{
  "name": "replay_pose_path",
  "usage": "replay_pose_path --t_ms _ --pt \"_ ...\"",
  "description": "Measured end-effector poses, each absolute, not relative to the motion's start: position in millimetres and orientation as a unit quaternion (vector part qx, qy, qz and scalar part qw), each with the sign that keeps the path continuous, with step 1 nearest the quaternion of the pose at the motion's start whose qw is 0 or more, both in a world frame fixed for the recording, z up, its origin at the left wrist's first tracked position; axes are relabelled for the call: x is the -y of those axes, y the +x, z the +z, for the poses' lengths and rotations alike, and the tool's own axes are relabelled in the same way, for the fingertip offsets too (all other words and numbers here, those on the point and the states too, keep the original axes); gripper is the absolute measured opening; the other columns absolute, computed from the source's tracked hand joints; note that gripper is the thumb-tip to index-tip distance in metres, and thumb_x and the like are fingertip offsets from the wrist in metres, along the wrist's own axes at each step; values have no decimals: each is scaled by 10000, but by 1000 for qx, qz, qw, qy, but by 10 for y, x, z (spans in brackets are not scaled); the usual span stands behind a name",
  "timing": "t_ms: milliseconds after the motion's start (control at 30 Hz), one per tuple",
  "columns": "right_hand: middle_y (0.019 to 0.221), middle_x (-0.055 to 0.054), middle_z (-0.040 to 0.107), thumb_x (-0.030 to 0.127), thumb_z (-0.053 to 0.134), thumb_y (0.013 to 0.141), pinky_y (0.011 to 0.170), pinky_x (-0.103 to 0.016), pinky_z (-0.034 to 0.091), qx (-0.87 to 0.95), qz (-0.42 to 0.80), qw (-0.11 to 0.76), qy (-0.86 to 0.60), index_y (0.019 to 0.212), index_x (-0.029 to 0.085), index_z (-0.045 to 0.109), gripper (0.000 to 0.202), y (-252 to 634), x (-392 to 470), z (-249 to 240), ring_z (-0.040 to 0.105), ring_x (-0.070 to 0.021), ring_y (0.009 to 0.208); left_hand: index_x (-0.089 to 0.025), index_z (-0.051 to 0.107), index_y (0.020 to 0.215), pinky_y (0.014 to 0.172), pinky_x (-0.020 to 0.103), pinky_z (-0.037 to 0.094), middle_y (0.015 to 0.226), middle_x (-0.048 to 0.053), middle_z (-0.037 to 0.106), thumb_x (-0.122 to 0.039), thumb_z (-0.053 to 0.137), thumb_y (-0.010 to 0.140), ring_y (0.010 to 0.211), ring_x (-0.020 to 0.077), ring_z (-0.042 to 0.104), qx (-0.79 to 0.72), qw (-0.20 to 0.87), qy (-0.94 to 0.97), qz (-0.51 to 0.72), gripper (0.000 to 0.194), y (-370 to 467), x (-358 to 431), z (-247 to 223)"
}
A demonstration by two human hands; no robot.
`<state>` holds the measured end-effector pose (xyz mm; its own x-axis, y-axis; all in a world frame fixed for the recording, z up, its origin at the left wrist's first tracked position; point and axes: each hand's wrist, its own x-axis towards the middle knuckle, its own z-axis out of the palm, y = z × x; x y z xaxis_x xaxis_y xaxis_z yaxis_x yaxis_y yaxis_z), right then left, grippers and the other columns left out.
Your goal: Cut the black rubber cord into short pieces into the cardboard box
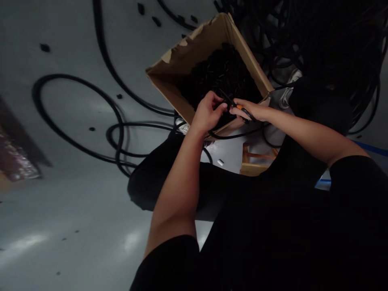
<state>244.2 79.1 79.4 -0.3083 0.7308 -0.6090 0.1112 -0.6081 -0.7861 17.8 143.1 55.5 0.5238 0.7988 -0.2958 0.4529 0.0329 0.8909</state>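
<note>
My left hand point(209, 111) is closed in a pinch over the front of an open cardboard box point(251, 60). A black rubber hose point(233, 136) curves up beneath this hand to its fingers, though the dark background blurs the exact grip. Close on its right, my right hand point(253, 110) is wrapped round scissors point(240, 107) with orange and black handles. Their dark blades point up and left, near my left fingertips. Inside the box lies a heap of short black cut pieces point(221, 70).
Long black hose loops point(117, 115) sprawl over the grey floor at left. A large tangle of black hose point(285, 36) lies at back right. Loose black pieces point(45, 48) dot the floor. Below the box stands a small wooden stool point(254, 169), between my legs.
</note>
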Motion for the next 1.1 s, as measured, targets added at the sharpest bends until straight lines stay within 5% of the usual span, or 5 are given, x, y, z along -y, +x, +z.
replay_pose_path --t_ms 167,367,600,867,1100 --pt "634 119 431 199 678 1244 473 -161 298 391 705 230 -545 975 251 513 320 2382 -745 800 431 -94 505 -262 665 1163 959 484 719 918 37 713 -736 850 1062 946 292 802 -467 547 677 158 518 180 -1451 594" --pt "616 129 440 271 691 1247 468 -174 324 409 687 200 -566 1034 267 494 290 2362 -724 875 456 -109 488 -247 705 1320 1035 562 710 969 73 763 -695 773 1127 982 317 810 -512 542 663 72 492 222 -1461 760" --pt "691 86 500 248 648 1218 641 -255 443 491 622 126 -596 1005 233 541 240 2396 -750 1018 503 -128 596 -257 688 1246 1079 512 690 978 71 778 -571 785 1107 988 298 778 -515 536 667 54 356 190 -1447 644" --pt "825 20 606 219 739 1127 832 -286 438 538 563 80 -622 900 228 572 282 2383 -818 1012 610 -183 858 -260 678 1180 1082 484 676 952 66 778 -373 741 1054 996 305 782 -524 534 663 35 181 166 -1440 577" --pt "672 36 592 191 757 1150 752 -286 462 517 587 31 -623 921 238 581 293 2408 -821 1114 638 -187 690 -259 672 1137 1089 468 655 978 75 780 -298 710 1001 997 302 766 -531 517 672 -1 146 194 -1410 576"
